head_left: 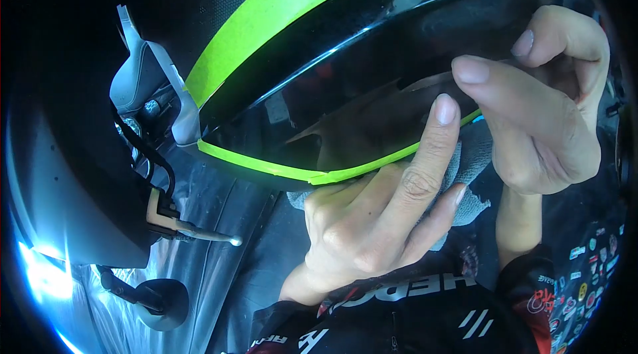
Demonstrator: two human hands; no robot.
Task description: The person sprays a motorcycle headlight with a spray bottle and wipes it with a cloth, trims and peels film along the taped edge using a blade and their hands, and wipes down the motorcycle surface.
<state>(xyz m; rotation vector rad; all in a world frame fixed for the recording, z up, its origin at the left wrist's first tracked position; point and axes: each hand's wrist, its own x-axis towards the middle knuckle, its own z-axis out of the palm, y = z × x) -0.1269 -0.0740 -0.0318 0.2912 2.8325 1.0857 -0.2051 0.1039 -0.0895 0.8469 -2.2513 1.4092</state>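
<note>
A glossy black curved panel (345, 88) is bordered by yellow-green tape (266, 28) along its upper and lower edges. My left hand (372, 228) is at the lower edge, its index finger stretched up over the dark surface. Its other fingers are bent around a grey-blue towel (473, 206), which shows on both sides of the hand. My right hand (541, 108) is raised at the panel's right end. Its thumb and a bent finger stand apart, and I see nothing between them. Contact between its fingertips and the panel cannot be made out.
At left hang a grey trim piece (133, 75) and dark cables (149, 154). Below them are a thin stalk with a pale tip (209, 236) and a mirror-like part on an arm (163, 304). Shiny plastic sheeting (206, 267) covers the lower left. Stickers (588, 287) dot the lower right.
</note>
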